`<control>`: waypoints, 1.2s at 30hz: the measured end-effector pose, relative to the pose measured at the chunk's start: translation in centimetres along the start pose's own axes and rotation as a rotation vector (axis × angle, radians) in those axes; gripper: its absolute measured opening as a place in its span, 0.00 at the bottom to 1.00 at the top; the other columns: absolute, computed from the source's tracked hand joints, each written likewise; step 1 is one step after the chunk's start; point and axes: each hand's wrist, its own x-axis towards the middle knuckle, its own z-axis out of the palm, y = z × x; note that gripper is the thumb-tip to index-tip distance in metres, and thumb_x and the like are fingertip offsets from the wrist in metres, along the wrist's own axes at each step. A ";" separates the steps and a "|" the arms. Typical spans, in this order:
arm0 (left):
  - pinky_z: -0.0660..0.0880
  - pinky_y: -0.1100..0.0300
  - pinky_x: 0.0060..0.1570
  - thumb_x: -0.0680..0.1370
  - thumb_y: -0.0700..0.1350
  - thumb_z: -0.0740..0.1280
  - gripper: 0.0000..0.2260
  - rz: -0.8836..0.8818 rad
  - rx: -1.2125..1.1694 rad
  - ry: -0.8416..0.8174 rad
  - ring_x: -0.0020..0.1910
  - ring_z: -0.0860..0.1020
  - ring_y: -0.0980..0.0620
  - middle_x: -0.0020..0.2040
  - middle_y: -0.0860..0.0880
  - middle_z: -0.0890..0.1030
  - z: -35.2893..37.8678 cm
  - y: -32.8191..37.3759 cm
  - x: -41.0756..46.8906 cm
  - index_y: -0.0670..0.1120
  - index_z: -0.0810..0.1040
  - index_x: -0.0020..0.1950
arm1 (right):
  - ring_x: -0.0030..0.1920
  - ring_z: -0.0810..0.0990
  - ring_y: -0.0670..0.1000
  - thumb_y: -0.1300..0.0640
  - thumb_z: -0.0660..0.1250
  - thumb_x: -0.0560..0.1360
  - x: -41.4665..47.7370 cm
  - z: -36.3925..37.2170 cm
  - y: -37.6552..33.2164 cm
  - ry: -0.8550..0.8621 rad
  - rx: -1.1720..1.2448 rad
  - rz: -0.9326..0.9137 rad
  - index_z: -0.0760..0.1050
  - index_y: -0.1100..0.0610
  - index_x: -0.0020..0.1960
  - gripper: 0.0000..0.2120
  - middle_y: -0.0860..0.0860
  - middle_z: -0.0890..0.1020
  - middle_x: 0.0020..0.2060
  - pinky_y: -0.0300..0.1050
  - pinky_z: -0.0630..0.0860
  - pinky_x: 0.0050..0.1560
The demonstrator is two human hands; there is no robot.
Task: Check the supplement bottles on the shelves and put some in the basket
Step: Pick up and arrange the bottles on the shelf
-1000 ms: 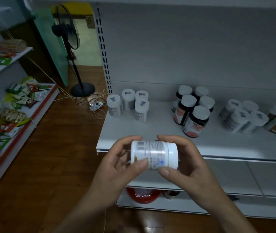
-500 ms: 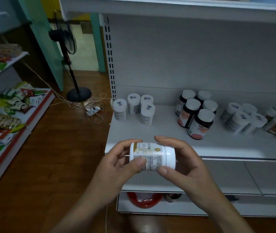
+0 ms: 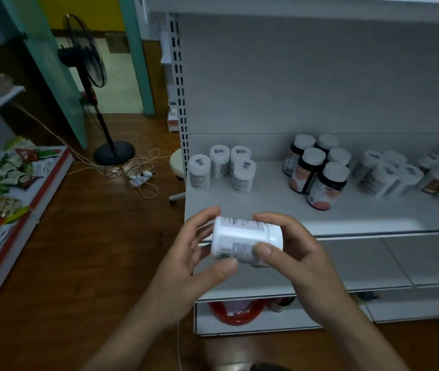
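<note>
Shop: shelves (image 3: 261, 207) of supplement bottles (image 3: 326, 184)

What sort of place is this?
Probably a small shop: white slotted shelving with bottles grouped by kind, plus a rack of snack packets on the left. Left hand and right hand hold one white bottle.

Two hands, the left hand (image 3: 186, 266) and the right hand (image 3: 301, 258), hold one bottle (image 3: 242, 239). On the shelf (image 3: 266, 207) stand four white bottles (image 3: 243, 176) at the far left and five dark bottles (image 3: 326, 188) with white caps right of them. Farther right the pale bottles (image 3: 381, 180) blur past counting. One fan (image 3: 87, 54), one stool (image 3: 177, 162), one red basket (image 3: 235, 313) below
</note>
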 end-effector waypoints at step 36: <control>0.74 0.69 0.55 0.73 0.53 0.73 0.26 -0.048 0.440 0.177 0.62 0.73 0.66 0.62 0.70 0.72 3.7 -0.6 4.7 0.64 0.67 0.67 | 0.54 0.79 0.44 0.44 0.76 0.68 6.0 -3.4 1.6 0.007 -0.245 0.002 0.75 0.40 0.62 0.23 0.41 0.80 0.55 0.42 0.79 0.51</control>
